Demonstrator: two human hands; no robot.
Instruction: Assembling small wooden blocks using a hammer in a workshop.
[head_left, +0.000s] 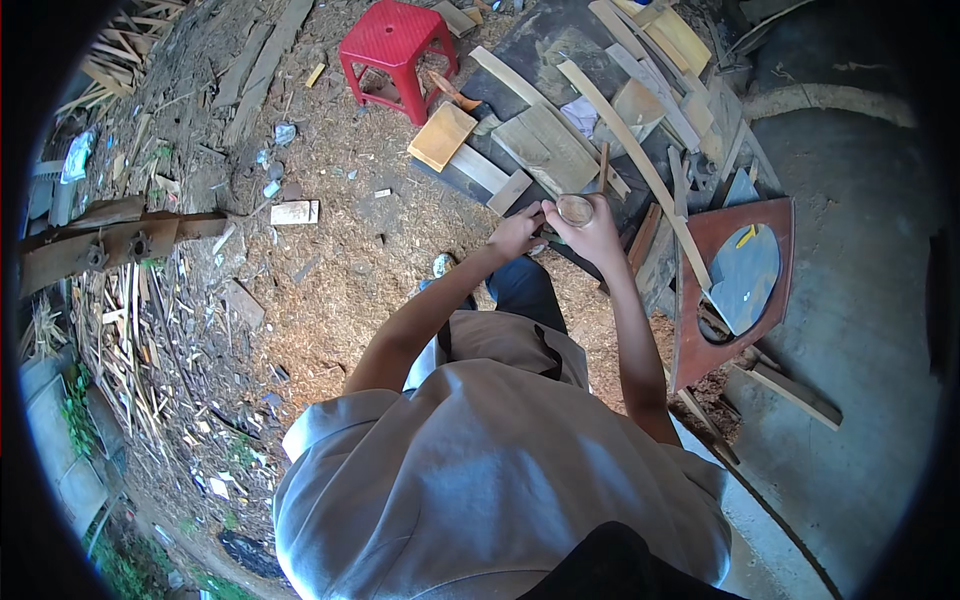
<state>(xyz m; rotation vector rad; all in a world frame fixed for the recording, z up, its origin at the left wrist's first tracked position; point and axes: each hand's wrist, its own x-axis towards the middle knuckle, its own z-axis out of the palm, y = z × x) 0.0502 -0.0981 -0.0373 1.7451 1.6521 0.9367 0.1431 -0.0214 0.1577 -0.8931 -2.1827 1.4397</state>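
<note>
Fingers of the right hand [597, 236] are curled around a round-ended wooden piece [575, 209], its pale end face turned up toward the head, above the near edge of the dark slab [520, 55]. The left hand [514, 232] is just beside it on the left, fingers bent and tips close to the right hand; whether they grip anything I cannot tell. A thin brown stick [604, 166] rises just beyond the right hand, and I cannot tell if it joins the wooden piece.

With the hands so close, a slip of the rounded wood in the right fingers could pinch or knock the left ones. The dark trouser leg [530, 292] lies just nearer than the hands and a shoe [444, 265] to the left, so a dropped piece might strike either.

Far of the hands, a grey board [546, 150] and a tan block [442, 137] lie loose among offcuts; a careless reach could shift them. On the right, a long pale strip [632, 150] runs to the reddish panel [690, 338] with its round cut-out, and a swing of the right forearm could dislodge both. Loose shavings [330, 260] on the ground may make footing poor. A red stool [396, 45] stands farther off.
</note>
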